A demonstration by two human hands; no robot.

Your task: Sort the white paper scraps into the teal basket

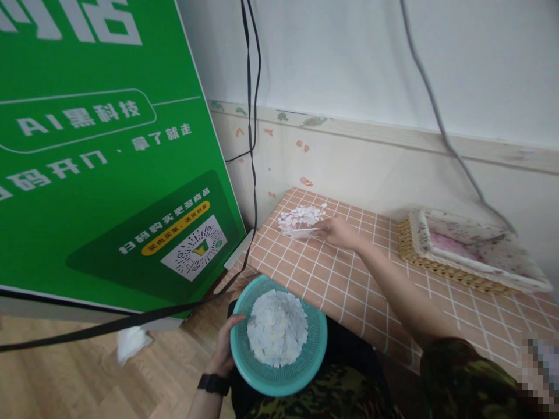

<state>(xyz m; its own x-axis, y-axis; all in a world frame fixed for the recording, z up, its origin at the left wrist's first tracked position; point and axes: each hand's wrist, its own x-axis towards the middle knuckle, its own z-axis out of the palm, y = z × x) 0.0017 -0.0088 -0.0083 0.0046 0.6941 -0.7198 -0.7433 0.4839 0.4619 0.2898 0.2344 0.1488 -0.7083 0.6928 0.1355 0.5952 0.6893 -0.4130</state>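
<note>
I have the left hand (224, 345) low and near the body, thumb hooked over the rim of a round turquoise plastic basket with slotted sides (321, 356); its other fingers are mostly hidden against the outside, so I cannot tell how they are spread, yet the hand is clamped on that rim; the basket sits over the lap, just off the table's near edge, with a heaped mound of small pale paper-like flakes (278, 329) inside; a black band (213, 384) circles the left wrist.

I see the right arm stretched long across the brown tabletop with a white grid pattern (349, 279), running from a camouflage sleeve (467, 372) up toward the far left corner; the right hand (340, 233) is turned palm down, fingers together and pinched on the end of a flat white card-like piece (304, 233); that piece lies along the near side of a loose spread of white and pinkish scraps (301, 216); a rectangular woven straw basket with a floral cloth lining (406, 241) stands to the right, against the wall.
</note>
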